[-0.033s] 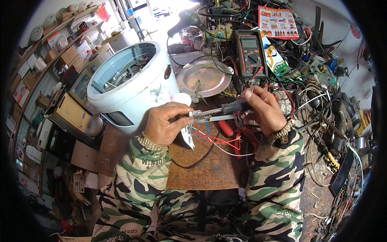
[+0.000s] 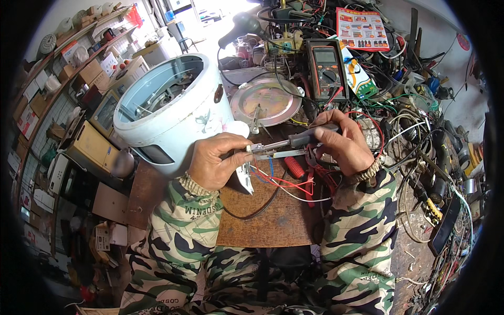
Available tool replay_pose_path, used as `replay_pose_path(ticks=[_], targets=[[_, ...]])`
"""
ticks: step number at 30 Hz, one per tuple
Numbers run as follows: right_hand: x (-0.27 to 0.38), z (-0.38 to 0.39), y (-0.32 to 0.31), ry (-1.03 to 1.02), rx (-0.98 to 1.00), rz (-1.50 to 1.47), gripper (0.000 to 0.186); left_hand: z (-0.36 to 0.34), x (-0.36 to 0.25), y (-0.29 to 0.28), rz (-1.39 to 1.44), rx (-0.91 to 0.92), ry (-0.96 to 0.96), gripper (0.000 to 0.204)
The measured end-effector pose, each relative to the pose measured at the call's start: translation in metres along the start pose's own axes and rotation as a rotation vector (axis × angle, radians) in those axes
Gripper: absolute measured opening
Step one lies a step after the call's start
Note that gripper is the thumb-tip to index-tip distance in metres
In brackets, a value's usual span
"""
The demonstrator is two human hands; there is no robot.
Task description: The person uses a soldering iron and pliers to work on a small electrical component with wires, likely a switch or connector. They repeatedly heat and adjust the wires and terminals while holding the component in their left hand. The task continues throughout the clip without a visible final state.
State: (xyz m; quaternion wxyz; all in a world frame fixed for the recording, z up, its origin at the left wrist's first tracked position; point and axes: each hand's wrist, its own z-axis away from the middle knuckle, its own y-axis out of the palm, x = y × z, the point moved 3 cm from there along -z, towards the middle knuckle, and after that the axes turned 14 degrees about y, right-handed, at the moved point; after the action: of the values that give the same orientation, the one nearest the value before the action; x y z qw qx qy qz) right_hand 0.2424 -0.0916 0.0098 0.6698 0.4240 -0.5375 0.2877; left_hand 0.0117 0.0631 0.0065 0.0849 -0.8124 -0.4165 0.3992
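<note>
My left hand point(image 2: 219, 160) pinches a small metal-and-white part point(image 2: 243, 179) between thumb and fingers, over the wooden tabletop. In my right hand point(image 2: 346, 144) is a screwdriver point(image 2: 305, 138), its dark handle held between thumb and fingers. The screwdriver's shaft points left, with its tip at the metal end of the part; the exact contact is too small to tell. A pale flat metal strip point(image 2: 286, 154) runs just below the shaft. Red, white and blue wires point(image 2: 283, 184) hang beneath the part. Beside them lie a red ribbed handle point(image 2: 294, 167) and red-handled pliers point(image 2: 310, 184).
A pale blue round appliance housing point(image 2: 173, 126) stands open-topped at the left. Behind my hands are a round metal plate point(image 2: 268, 102) and a multimeter point(image 2: 326, 71). Tangled cables point(image 2: 415, 126) crowd the right side. Loaded shelves point(image 2: 79, 39) line the far left.
The fingers of my right hand have shifted around the screwdriver handle, with the thumb now lower along it. My left hand and the part stay in place.
</note>
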Motion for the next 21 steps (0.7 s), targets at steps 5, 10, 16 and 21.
replay_pose_path(ticks=[5, 10, 16, 21], targets=[[-0.008, -0.006, -0.023, 0.061, 0.039, 0.131, 0.032, -0.002, 0.007, 0.007, 0.012, 0.003, 0.013, 0.024], [0.0, 0.002, 0.0, 0.063, -0.083, 0.025, 0.029, 0.0, 0.004, 0.002, -0.025, 0.002, 0.003, 0.024], [-0.007, -0.005, -0.023, 0.114, 0.039, 0.159, 0.026, 0.0, 0.007, 0.004, -0.011, 0.007, 0.01, 0.024], [-0.002, -0.001, -0.008, 0.085, 0.083, 0.093, 0.025, 0.003, 0.006, 0.001, -0.023, -0.002, 0.0, 0.024]])
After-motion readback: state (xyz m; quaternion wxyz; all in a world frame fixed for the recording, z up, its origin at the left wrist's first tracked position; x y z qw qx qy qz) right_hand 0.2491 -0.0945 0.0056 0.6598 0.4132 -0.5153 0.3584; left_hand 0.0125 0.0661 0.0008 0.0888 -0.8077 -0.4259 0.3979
